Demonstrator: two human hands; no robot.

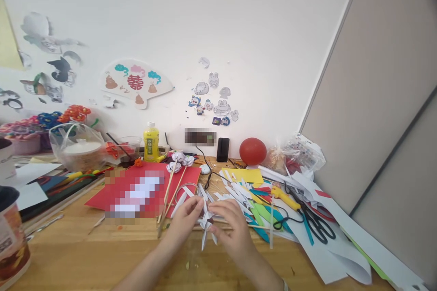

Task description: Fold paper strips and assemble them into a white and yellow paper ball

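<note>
Between my two hands, above the front of the table, is a folded white paper piece (205, 223) with several narrow pointed ends, some hanging down. My left hand (184, 214) pinches its upper left side between thumb and fingertips. My right hand (231, 223) grips it from the right, fingers curled over the top and thumb lower down. Just behind my hands lie loose white paper strips (237, 193) and a thin ring (180, 191). To the left, white paper flowers (177, 159) on wooden sticks rest across a red sheet (136, 170).
A yellow hot glue gun (286, 198) with a black cord and black-handled scissors (317, 223) lie right, among paper sheets (324, 254). Along the wall stand a yellow bottle (150, 143), a phone (223, 150) and a red balloon (253, 151). A cup (12, 241) stands at the left edge.
</note>
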